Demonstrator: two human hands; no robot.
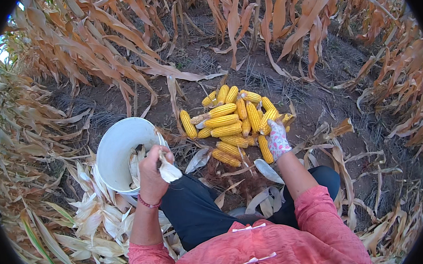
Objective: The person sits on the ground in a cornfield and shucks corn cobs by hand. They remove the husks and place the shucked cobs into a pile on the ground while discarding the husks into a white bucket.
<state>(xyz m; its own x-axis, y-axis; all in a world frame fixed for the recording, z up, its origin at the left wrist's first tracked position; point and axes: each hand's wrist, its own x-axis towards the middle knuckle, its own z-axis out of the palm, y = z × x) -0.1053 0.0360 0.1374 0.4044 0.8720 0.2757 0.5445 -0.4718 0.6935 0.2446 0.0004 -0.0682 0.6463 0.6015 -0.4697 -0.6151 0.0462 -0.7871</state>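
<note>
My left hand [153, 173] is bare, with a red bead bracelet at the wrist, and grips a pale strip of corn husk [170, 171]. It sits by the right rim of a white plastic bucket [114, 147]. Inside the bucket, husk-covered corn [134, 164] shows partly behind the hand. My right hand [279, 139], in a white glove with a pink pattern, closes on the lower end of a husked yellow corn ear [268, 119]. That ear lies at the right side of a pile of bare corn ears [223, 120] on the soil.
Stripped husks [99, 222] are heaped left of my legs, below the bucket. Loose husk leaves [268, 170] and brown corn silk [214, 169] lie between my knees and the pile. Dry standing corn stalks [232, 11] line the far side and both flanks.
</note>
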